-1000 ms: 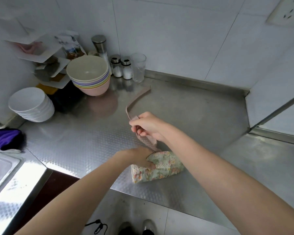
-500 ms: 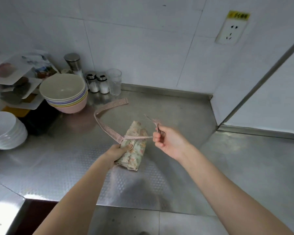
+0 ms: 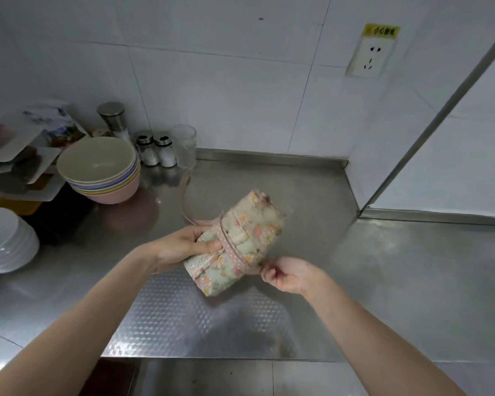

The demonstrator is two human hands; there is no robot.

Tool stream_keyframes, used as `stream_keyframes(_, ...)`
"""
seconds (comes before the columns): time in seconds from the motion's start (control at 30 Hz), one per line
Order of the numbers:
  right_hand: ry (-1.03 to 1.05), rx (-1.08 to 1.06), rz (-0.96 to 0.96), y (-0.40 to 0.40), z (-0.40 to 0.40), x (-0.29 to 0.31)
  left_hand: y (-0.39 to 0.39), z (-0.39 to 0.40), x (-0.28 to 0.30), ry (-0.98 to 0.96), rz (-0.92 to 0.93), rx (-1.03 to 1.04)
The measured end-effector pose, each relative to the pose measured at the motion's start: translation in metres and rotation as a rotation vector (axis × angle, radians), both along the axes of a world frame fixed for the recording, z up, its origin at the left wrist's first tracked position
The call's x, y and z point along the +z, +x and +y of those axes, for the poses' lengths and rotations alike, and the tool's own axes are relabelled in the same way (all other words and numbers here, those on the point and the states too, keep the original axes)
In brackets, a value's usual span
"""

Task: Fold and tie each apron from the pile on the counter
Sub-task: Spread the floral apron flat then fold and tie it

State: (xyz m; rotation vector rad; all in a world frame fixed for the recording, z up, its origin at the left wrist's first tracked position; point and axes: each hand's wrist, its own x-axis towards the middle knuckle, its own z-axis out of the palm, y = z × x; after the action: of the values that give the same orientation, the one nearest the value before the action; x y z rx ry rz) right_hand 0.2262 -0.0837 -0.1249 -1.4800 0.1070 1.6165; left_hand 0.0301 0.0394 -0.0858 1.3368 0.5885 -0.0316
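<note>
A floral apron (image 3: pixel 255 227), folded into a tight roll, is held up above the steel counter (image 3: pixel 383 281). My left hand (image 3: pixel 183 247) grips the roll's left side, thumb pressed on the fabric. A pink dotted strap (image 3: pixel 232 247) is wrapped around the roll's middle. My right hand (image 3: pixel 286 274) pinches the strap's end at the roll's lower right. The rest of the strap (image 3: pixel 185 201) loops back over the counter toward the glass. No other aprons are in view.
A stack of pastel bowls (image 3: pixel 100 170) stands at the back left, with shakers (image 3: pixel 156 151) and a glass (image 3: pixel 185 147) by the wall. White bowls (image 3: pixel 3 241) sit at the far left. A wall socket (image 3: pixel 369 55) is at the upper right.
The rolled apron has been lifted off the counter and tilted. The strap now wraps around its middle, and my right hand has dropped from beside the roll to below its right edge.
</note>
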Motion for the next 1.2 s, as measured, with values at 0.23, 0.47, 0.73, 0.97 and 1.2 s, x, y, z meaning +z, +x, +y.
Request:
stream_keyframes(0.23,0.220,0.370,-0.265,0.004,0.020,0.031,0.024,-0.020,0.015,0.732,0.168,-0.544)
stream_keyframes(0.47,0.332,0.358,-0.502,-0.012,0.021,0.033,0.040,-0.021,-0.009,0.988,0.312,-0.376)
stream_keyframes(0.73,0.389,0.543,-0.807,-0.013,0.016,0.049,0.047,-0.016,-0.007,0.766,0.321,-0.329)
stream_keyframes(0.97,0.374,0.928,-1.042,-0.008,0.027,0.074,0.054,-0.020,-0.019,0.782,0.442,-0.383)
stream_keyframes(1.2,0.331,0.975,-1.725,0.001,0.062,0.124,0.052,-0.021,-0.031,1.004,0.623,-0.541)
